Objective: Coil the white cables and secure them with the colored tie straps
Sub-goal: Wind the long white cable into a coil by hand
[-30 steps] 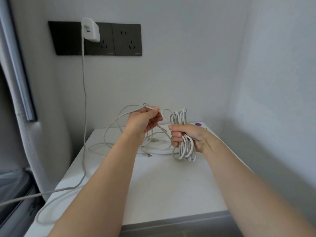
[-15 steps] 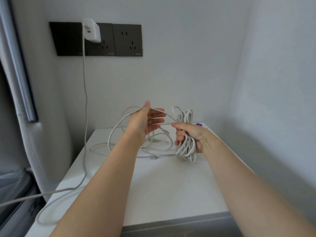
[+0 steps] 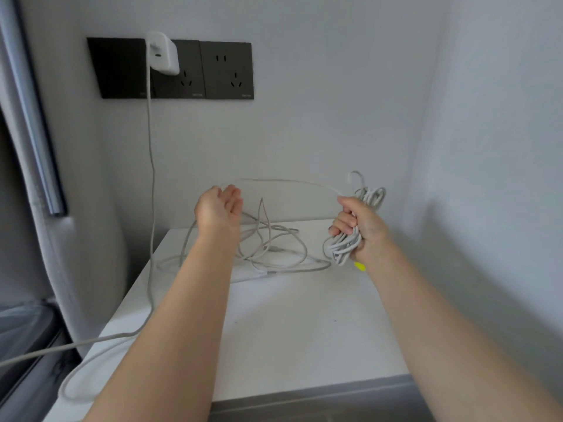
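While the right hand (image 3: 358,226) clamped the coil (image 3: 341,249), the left hand (image 3: 218,208) had fingers (image 3: 232,194) apart, so the cable (image 3: 289,180) could've slipped off.

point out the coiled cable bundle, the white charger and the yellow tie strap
coiled cable bundle (image 3: 335,249): head view, on the lower loops hanging out of the grip
white charger (image 3: 163,53): head view, on the middle of its body
yellow tie strap (image 3: 359,265): head view, on the small tip that shows
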